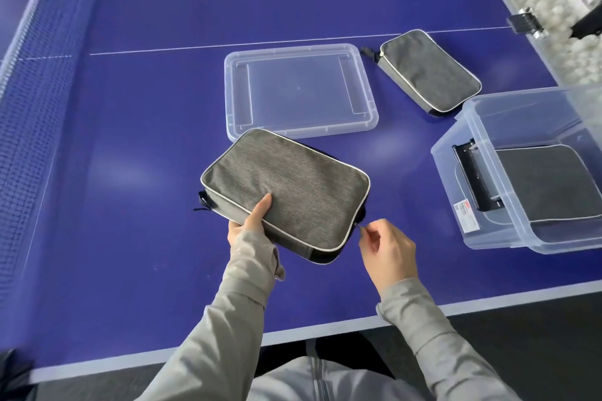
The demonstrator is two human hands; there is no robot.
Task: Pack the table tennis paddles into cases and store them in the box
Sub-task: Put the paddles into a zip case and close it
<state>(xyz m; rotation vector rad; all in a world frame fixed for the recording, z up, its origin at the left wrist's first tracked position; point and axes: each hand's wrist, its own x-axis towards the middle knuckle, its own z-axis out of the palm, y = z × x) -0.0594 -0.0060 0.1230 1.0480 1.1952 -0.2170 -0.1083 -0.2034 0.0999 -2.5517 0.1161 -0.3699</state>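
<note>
Right hand point(387, 247) pinches zipper pull point(358, 226) at the near-right corner of the grey case point(286, 189). Left hand point(250, 218) grips its near edge, thumb on top. Case lies flat on the table point(146, 140), left of the box point(456, 172). Brace left and pull along the seam, not upward.

Left hand point(249, 220) holds grey case point(286, 192); right hand point(389, 251) pinches zipper pull point(359, 227).
</note>
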